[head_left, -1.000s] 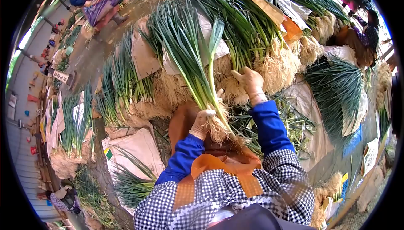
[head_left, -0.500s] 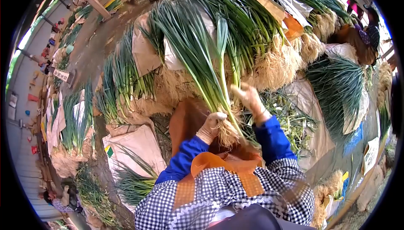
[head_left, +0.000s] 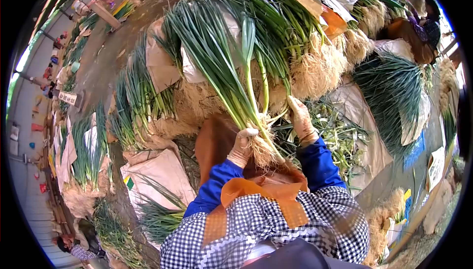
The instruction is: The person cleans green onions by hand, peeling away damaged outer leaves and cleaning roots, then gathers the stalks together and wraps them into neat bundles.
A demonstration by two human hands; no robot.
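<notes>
My left hand [head_left: 243,147] is closed round the root end of a bunch of green onions [head_left: 219,79], whose long dark leaves fan up and away from me. Pale stringy roots [head_left: 263,153] hang below that grip. To the right, my right hand [head_left: 301,121] has its fingertips pinched on a thin green onion leaf [head_left: 278,115] that bends out sideways from the bunch's base. An orange-brown apron [head_left: 212,141] covers my lap beneath the bunch.
Large piles of green onions [head_left: 281,28] with roots [head_left: 320,67] toward me lie ahead. Trimmed leaves [head_left: 340,131] litter the ground at right. A pale sack [head_left: 160,178] lies at left, another onion heap [head_left: 389,96] at right. A co-worker [head_left: 431,30] sits at far right.
My right hand has moved slightly down and closed its fingertips on a leaf, drawing it out to the right. The left hand keeps its hold on the bunch.
</notes>
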